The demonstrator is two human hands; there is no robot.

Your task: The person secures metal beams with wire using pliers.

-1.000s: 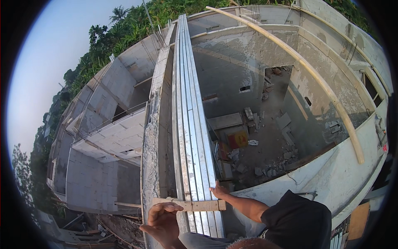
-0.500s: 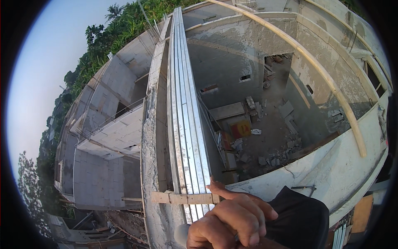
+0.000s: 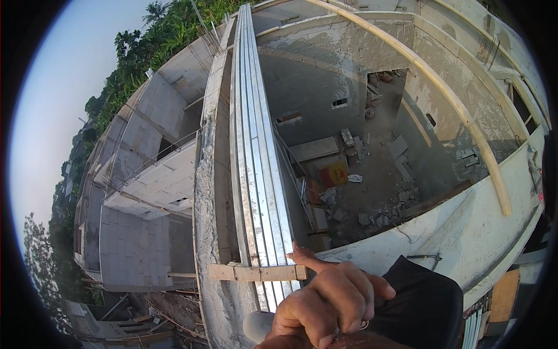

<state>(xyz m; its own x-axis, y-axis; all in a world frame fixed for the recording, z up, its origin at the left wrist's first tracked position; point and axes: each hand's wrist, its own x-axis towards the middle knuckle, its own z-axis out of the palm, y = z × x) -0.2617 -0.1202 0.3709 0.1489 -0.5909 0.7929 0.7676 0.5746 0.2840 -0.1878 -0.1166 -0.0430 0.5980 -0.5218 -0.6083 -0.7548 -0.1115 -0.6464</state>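
My right hand [image 3: 334, 299] is at the bottom middle, with its fingers curled in. What they close on, if anything, is hidden. One finger sticks out up and to the left, its tip against the edge of a bundle of long shiny metal channels [image 3: 259, 145]. Across this bundle, just left of the hand, lies a short wooden batten [image 3: 256, 273]. A grey rounded end [image 3: 256, 326] pokes out at the hand's left; the rest of it is covered. My left hand cannot be seen.
I am high on an unfinished building. A rough concrete wall top [image 3: 204, 174] runs along the channels' left. To their right, a deep room has rubble [image 3: 401, 203] on its floor. A bamboo pole [image 3: 442, 93] spans overhead. My dark-clothed leg [image 3: 418, 302] is at the lower right.
The view has shifted slightly, so the building and channels sit a little further left and up. My right hand has turned slightly and moved a little right; its fingers stay curled.
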